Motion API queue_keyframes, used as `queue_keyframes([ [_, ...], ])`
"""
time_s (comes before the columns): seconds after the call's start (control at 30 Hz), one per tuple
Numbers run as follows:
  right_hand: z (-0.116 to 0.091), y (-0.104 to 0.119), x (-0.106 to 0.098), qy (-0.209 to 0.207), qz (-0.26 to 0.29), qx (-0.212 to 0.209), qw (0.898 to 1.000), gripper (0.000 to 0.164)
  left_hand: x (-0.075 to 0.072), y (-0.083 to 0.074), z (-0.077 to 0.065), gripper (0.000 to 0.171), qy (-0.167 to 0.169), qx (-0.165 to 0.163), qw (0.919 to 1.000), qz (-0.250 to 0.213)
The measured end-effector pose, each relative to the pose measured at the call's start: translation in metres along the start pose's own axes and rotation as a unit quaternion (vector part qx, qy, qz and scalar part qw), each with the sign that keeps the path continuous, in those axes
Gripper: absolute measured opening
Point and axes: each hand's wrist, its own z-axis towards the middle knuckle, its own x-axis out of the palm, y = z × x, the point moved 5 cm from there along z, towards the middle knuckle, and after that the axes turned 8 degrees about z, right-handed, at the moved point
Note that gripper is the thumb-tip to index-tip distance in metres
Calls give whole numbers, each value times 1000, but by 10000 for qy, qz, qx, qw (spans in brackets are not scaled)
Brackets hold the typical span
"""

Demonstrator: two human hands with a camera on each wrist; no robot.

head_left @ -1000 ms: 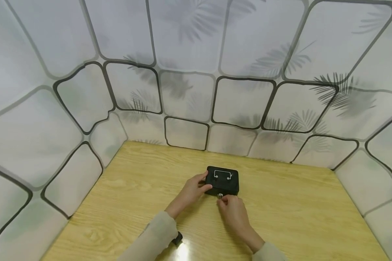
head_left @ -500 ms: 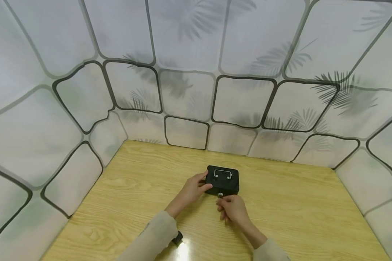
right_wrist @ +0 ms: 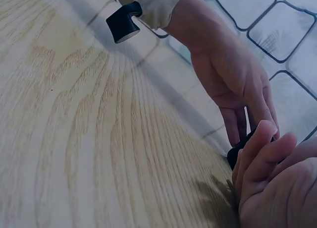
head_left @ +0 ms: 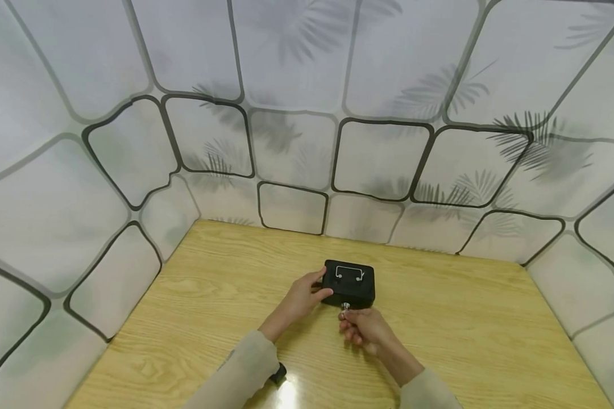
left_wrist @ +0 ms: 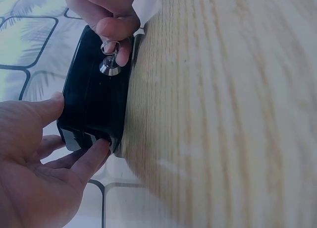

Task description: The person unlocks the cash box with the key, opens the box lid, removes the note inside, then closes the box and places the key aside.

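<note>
A small black cash box [head_left: 355, 289] with a silver wire handle [head_left: 349, 274] on its lid sits on the table. My left hand [head_left: 301, 295] holds the box's left end, thumb and fingers spread around its corner. On the front face is a round silver lock [left_wrist: 109, 66], with a key in it and a small key ring [left_wrist: 110, 48] hanging there. My right hand [head_left: 367, 328] pinches the key between thumb and forefinger, its other fingers loosely curled. In the right wrist view the box [right_wrist: 240, 151] is mostly hidden behind my fingers.
The wood-grain table [head_left: 471, 329] extends around the box on all sides. Pale patterned walls [head_left: 291, 147] stand along its back and sides. A black wrist camera [right_wrist: 123, 23] sits at my left sleeve.
My right hand has turned at the lock, its knuckles rolling over and its lower fingers coming into view. My left hand and the box have stayed in place.
</note>
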Motion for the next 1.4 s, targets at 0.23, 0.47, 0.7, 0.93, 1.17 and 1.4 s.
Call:
queue_keyframes([
  [0.23,2,-2,1,255,347,194,9989,23,-1,-1,-1,64,-7,-70,10000,43],
  [0.47,4,-3,1,400,453,354,9975,23,0,1,0,63,-47,-78,9999,82],
  [0.7,3,-3,1,396,358,281,9982,22,0,1,-1,64,-37,-97,9999,106],
  [0.93,-1,-2,-2,0,107,-17,9999,24,-1,0,0,63,-60,-36,9998,189],
  [1.17,-13,4,-12,-605,-557,-350,9960,28,1,2,1,64,-74,-24,9997,235],
  [1.4,-25,13,-29,-1492,-1254,-892,9768,28,2,3,1,64,-29,-15,9998,187],
])
